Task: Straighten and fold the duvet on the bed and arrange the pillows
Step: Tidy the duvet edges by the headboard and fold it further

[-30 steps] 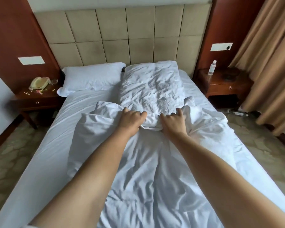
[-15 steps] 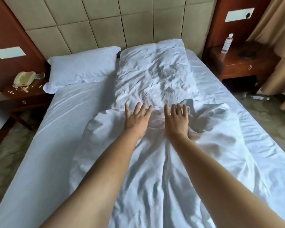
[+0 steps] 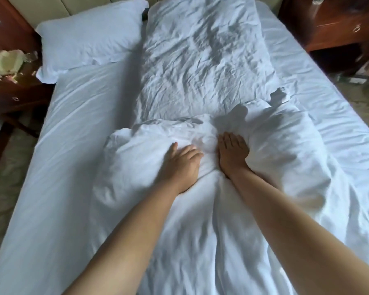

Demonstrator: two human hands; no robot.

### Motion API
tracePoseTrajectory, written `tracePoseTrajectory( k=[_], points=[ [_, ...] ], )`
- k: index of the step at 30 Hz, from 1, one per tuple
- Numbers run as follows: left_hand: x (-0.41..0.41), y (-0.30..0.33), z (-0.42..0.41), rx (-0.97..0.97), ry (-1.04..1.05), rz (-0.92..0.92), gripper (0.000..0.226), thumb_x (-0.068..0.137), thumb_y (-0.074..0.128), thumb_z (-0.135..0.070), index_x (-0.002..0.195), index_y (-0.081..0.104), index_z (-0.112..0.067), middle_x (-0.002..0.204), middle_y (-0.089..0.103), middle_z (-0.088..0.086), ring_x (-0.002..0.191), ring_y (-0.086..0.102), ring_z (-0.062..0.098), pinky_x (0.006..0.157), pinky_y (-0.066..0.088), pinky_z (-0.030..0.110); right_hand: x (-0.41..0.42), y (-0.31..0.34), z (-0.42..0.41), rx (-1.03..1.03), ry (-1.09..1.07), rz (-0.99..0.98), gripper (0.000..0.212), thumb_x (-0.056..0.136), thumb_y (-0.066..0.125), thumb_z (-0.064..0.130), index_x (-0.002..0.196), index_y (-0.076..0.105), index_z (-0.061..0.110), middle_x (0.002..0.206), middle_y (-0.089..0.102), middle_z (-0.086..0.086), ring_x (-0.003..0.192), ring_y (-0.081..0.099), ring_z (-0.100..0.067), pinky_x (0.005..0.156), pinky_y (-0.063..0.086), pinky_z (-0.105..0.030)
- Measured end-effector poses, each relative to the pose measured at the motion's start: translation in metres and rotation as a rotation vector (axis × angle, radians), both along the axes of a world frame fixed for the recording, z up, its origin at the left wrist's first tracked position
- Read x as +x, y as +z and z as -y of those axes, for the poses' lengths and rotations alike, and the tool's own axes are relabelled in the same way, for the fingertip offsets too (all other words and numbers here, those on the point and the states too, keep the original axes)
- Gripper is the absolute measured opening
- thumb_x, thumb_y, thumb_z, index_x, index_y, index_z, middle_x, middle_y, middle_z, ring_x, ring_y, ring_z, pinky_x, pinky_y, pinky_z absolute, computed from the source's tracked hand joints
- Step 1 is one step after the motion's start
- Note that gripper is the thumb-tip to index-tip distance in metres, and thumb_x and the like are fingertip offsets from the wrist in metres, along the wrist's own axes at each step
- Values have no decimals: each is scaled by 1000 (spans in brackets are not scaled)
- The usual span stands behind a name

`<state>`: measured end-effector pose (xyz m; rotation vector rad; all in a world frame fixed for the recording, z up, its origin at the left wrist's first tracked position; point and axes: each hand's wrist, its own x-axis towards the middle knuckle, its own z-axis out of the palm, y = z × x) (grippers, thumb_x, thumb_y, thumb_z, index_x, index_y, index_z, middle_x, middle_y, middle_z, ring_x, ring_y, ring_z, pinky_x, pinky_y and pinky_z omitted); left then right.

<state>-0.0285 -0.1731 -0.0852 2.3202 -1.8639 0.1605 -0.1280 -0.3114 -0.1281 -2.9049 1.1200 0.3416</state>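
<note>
- Duvet [image 3: 200, 220] lies bunched lengthwise down the middle of the bed [image 3: 58, 158], its folded top edge short of the two pillows; I judge it is pressed here to flatten the fold
- Smooth pillow [image 3: 90, 33] sits top left, crumpled pillow [image 3: 202, 47] beside it
- My left hand [image 3: 182, 165] presses flat on the duvet, fingers loosely together, gripping nothing
- My right hand [image 3: 232, 154] lies flat just beside it, fingers straight and close, half sunk in a puffed ridge
- Both arms reach forward, nearly straight

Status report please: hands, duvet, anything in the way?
Left hand, right hand flat on duvet. Duvet bunched, unfolded. Nothing in the way.
</note>
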Motion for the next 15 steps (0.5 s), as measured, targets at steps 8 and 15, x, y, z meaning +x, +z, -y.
tracePoseTrajectory(
  k=[8,15],
  points=[
    [-15,39,-22,284,165,-89,36,94,31,-25,117,58,-23,121,59,-6,122,46,17,114,15,48,-38,59,-35,142,96,115,53,100,29,13,151,15,5,159,12,-13,146,10,-27,118,3,-34],
    [-55,103,-60,370,274,-126,42,90,41,-11,131,47,-19,139,44,-6,134,31,16,116,11,47,-88,119,-88,4,153,225,44,100,31,22,144,33,13,151,33,-9,143,22,-23,116,9,-31]
  ],
)
